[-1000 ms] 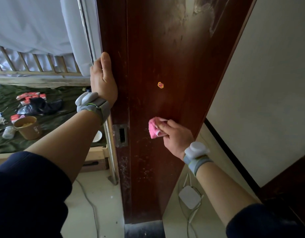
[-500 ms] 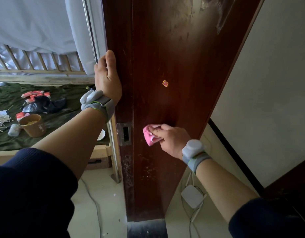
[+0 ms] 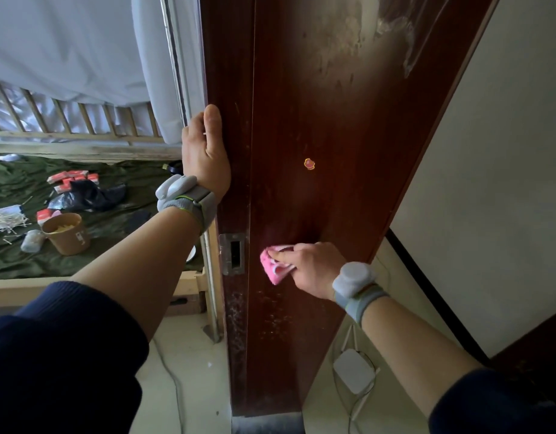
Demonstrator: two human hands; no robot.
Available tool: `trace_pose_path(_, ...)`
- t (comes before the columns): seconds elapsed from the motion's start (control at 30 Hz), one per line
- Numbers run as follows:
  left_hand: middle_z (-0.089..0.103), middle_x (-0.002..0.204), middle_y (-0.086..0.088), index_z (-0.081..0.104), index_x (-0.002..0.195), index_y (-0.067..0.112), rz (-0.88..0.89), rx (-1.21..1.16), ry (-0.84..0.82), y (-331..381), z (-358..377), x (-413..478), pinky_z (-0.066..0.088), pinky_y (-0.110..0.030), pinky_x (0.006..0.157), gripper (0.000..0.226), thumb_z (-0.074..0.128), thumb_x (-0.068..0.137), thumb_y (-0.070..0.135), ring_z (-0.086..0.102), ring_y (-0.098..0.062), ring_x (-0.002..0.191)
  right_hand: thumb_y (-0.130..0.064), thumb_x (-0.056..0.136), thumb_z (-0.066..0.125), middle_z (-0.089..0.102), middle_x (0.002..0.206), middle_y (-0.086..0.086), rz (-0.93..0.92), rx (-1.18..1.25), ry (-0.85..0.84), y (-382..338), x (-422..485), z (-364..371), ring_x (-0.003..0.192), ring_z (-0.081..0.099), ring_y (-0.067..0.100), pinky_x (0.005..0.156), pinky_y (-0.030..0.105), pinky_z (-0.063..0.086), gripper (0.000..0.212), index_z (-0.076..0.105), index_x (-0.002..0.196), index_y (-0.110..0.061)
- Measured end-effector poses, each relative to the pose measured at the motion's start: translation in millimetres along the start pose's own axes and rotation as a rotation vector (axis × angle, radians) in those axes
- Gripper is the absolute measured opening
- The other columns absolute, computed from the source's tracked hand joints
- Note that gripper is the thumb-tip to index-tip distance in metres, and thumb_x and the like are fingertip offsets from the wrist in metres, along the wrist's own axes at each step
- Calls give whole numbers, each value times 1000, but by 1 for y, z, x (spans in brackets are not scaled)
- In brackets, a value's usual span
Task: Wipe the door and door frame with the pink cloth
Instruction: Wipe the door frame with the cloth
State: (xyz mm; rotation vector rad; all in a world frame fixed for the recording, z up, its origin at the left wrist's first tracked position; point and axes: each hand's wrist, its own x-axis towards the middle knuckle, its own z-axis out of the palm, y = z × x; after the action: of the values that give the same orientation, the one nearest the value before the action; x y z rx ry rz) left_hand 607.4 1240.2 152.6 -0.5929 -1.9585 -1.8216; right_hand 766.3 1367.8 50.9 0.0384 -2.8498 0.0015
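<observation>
A dark red-brown wooden door stands open edge-on in front of me, dusty and smeared near the top, with a small yellow sticker on its face. My right hand pinches a bunched pink cloth and presses it on the door face, just right of the metal latch plate. My left hand grips the door's left edge higher up, thumb on the near face, fingers hidden behind the edge.
A white router with cables lies on the floor right of the door. To the left is a bed with green sheet, a paper bowl, red packets and a black bag. A white wall stands to the right.
My right hand has carried the pink cloth down and left across the door face, toward the latch plate. My left hand keeps its hold on the door edge.
</observation>
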Motion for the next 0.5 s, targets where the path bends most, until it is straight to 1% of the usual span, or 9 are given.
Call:
trace_pose_path(0.03,59,108,-17,57,114,3,10,1,4,0,0,0,36,-30,86,72,18,90,58,53,-27,103,-19,82,50,69,98,2,5,19,52,0,4,-11,80,66,32,67,33,49,49,55,127,-39)
trace_pose_path(0.1,60,104,-14,58,111,3,27,-5,19,1,0,1,36,-29,84,74,17,87,61,53,-25,101,-26,76,46,70,86,4,-15,86,401,-5,18,-43,67,66,32,59,33,52,46,65,117,-32)
trace_pose_path(0.17,58,99,-9,59,108,5,30,-14,25,2,0,2,36,-30,84,73,17,87,60,52,-24,99,-23,73,52,70,85,5,6,127,713,-7,37,-71,64,66,31,55,32,53,46,66,117,-25)
trace_pose_path(0.23,57,96,-10,59,106,3,34,-8,26,2,0,2,34,-28,81,72,17,88,60,51,-24,96,-19,72,56,71,90,3,76,139,799,-11,51,-79,65,66,32,54,34,54,49,64,120,-24)
trace_pose_path(0.3,56,95,-13,58,107,1,28,-2,15,2,0,2,33,-28,80,66,19,92,52,51,-28,99,-22,74,49,71,99,3,42,100,742,-16,51,-61,60,65,34,49,36,55,47,66,117,-24)
trace_pose_path(0.37,54,95,-5,59,110,3,19,0,8,2,-1,2,33,-26,81,64,20,92,50,52,-26,101,-23,75,46,70,98,2,-59,12,539,-24,36,-31,53,63,33,43,36,53,45,67,115,-25)
trace_pose_path(0.4,54,96,-4,59,111,4,14,1,5,2,-1,2,33,-26,81,65,19,91,51,52,-25,102,-21,77,49,69,97,2,-76,-50,387,-27,29,-21,55,64,32,45,36,53,47,63,121,-27)
trace_pose_path(0.47,54,97,-5,58,112,3,12,3,-2,2,-1,3,33,-26,80,70,18,90,56,52,-26,102,-19,83,51,65,104,3,-50,-103,73,-26,24,-18,75,65,34,62,39,52,55,47,135,-35)
trace_pose_path(0.5,54,96,-5,58,112,3,17,2,-1,2,-1,3,33,-26,80,74,16,88,60,52,-26,101,-20,85,48,65,107,4,-20,-81,13,-23,26,-26,83,64,35,70,39,51,54,45,136,-39)
